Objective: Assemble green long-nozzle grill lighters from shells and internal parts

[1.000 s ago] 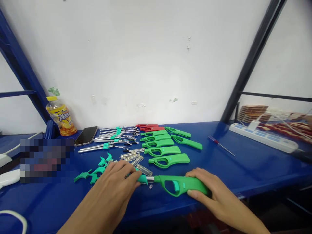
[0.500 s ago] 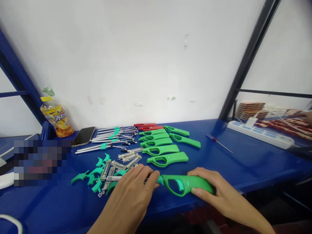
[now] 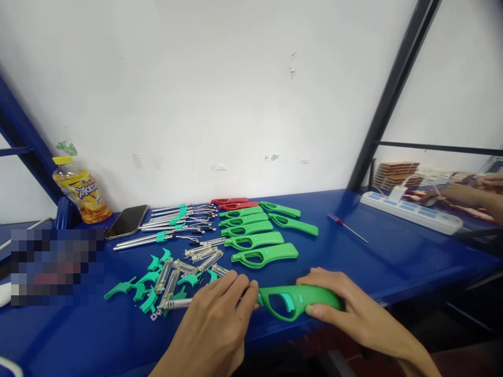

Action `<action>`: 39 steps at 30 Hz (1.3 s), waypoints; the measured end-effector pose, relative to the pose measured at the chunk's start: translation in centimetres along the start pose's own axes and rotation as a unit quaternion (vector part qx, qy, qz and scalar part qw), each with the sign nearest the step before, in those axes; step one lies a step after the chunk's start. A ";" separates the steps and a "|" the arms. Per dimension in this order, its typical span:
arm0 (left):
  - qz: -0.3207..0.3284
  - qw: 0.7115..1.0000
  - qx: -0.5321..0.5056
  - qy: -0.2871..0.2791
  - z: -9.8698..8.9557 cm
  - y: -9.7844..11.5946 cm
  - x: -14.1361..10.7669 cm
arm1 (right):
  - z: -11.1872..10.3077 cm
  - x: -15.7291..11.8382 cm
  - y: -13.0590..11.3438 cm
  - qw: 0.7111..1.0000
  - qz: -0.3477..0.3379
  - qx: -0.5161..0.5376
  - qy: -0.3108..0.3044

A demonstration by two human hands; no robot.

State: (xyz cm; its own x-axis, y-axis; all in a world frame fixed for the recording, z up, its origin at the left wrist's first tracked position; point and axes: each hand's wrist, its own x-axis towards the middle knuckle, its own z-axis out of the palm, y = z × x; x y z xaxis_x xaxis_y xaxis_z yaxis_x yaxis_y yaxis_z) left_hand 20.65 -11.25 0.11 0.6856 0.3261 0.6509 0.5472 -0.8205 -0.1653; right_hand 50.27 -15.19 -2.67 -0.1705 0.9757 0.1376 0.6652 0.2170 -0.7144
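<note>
My right hand is wrapped round the green handle of a long-neck lighter, which has a teal trigger inside its loop. At the handle's front end, my left hand closes its fingers round the lighter's metal tube. The tube's slotted tip sticks out left of that hand; its middle is hidden by the fingers. Just beyond my left hand lie loose teal triggers and several clear fuel tanks. Green lighter handles rest in a row behind the held one.
Metal tubes with wires, red handles, a phone and a drink bottle are at the back. On the right lie a screwdriver and a power strip. Another person's arms are at the far right.
My left fingers have moved up against the handle's front end, covering most of the teal collar there. The tube's tip sits slightly lower. The camera view has shifted a little.
</note>
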 end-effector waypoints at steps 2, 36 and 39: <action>-0.010 1.000 -0.015 -0.008 -0.1 0.0 0.1 | 0.1 0.1 -0.2 1.000 -0.005 -0.006 -0.004; -0.028 0.994 -0.097 0.033 2.6 0.2 -0.4 | -0.8 0.4 -2.4 0.999 -0.040 -0.001 -0.018; -0.010 0.997 -0.070 0.009 1.8 -0.3 -0.2 | -0.5 0.5 -2.7 0.999 -0.042 -0.010 -0.009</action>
State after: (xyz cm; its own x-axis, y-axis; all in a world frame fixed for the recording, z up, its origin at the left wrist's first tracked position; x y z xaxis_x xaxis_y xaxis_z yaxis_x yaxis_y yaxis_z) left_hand 21.21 -10.26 -1.27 0.6653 0.3364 0.6665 0.4884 -0.8713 -0.0477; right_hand 48.71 -15.31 -0.32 -0.2400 0.9531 0.1843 0.6618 0.2995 -0.6873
